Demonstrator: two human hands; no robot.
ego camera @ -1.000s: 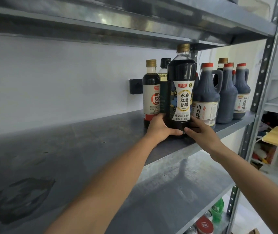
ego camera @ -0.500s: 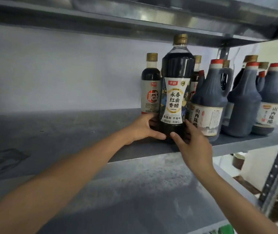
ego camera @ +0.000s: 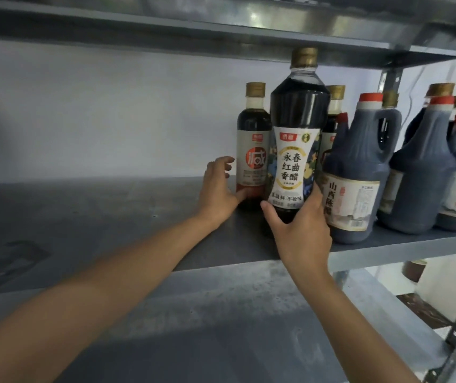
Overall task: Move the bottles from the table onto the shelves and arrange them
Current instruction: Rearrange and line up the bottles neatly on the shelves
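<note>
A person is standing at a grey metal shelf (ego camera: 110, 217) that is running across the middle of the frame, with both bare arms reaching in from the lower edge. The right hand (ego camera: 301, 230), just right of centre, is wrapping around the lower body of a tall dark vinegar bottle (ego camera: 297, 128), thumb on the left side and fingers going round the right side behind it. The bottle is standing upright with a gold cap and a white hourglass label printed in Chinese characters; its base is hidden behind the hand, so I cannot tell whether it is resting on the shelf or being held just above it.

The left hand (ego camera: 218, 194), left of centre, is lying loosely open, fingers spread and curled. Its thumb is touching the bottom of a smaller gold-capped bottle (ego camera: 253, 150) with a red-and-white label, which is standing behind and to the left of the tall one. It is not gripping anything.

Another gold-capped bottle (ego camera: 334, 106) is peeking out behind the tall bottle's right shoulder. To the right, a row of dark handled jugs with red caps is sitting on the same shelf; the nearest jug (ego camera: 359, 172) is just beside the right hand. More jugs are filling the right edge of the frame. An upper shelf (ego camera: 221, 20) is spanning the top, and a lower shelf (ego camera: 221, 327) is showing beneath the arms.
</note>
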